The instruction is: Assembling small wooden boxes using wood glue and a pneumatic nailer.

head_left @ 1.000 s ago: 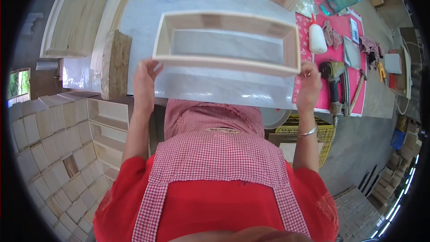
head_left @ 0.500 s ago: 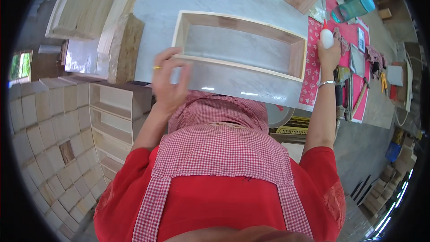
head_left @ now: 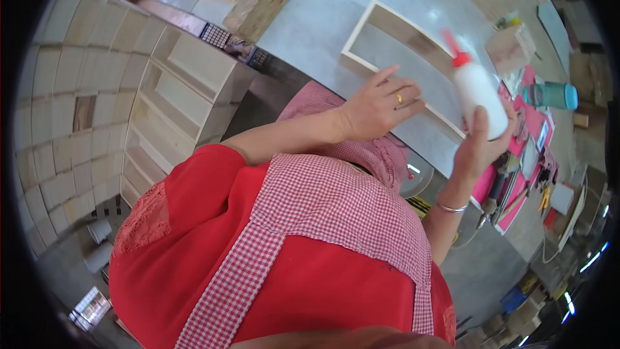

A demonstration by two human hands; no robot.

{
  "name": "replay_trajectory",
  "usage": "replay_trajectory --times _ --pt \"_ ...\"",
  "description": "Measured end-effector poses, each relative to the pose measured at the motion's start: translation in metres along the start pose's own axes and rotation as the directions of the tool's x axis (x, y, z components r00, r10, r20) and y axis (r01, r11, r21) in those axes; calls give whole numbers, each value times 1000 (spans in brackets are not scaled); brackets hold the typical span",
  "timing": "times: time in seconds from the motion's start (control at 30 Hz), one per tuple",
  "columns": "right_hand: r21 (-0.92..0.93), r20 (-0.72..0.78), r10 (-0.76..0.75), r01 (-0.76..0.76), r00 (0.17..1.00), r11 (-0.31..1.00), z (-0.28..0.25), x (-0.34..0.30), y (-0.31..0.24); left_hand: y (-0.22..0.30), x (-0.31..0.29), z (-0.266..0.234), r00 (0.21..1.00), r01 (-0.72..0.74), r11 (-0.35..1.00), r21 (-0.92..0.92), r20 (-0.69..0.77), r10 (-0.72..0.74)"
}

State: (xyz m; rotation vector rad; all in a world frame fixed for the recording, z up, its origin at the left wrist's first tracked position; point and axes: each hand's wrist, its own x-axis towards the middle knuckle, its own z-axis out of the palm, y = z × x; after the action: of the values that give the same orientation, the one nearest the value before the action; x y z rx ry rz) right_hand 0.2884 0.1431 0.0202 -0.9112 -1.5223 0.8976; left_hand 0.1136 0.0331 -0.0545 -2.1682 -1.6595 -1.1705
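We see pale cream wood in the frame [head_left: 399,28], with a browner patch along its far wall. Over the frame's right end, the bottle [head_left: 479,98] is white with a red cap [head_left: 461,59]. To the frame's right we find a translucent teal flask [head_left: 549,96] and a bright pink mat [head_left: 484,185]; beneath the frame, a pale blue-grey tabletop [head_left: 309,42]. Nearer than the frame, we note a red-and-white checked apron [head_left: 336,213] over a red shirt [head_left: 336,294].

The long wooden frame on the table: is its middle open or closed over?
Open: the grey tabletop shows between the walls of the wooden frame. The white bottle in the right hand hides part of it.
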Motion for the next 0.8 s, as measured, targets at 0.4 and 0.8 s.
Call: replay_trajectory --times 0.4,0.8 --pt "11 436 96 -112 895 994 65 -29 -13 6 -34 -1 994 0 999 46 109 -5" --pt "-67 395 14 13 919 998 83 -9 -1 2 -34 4 999 1 997 75 46 -4"
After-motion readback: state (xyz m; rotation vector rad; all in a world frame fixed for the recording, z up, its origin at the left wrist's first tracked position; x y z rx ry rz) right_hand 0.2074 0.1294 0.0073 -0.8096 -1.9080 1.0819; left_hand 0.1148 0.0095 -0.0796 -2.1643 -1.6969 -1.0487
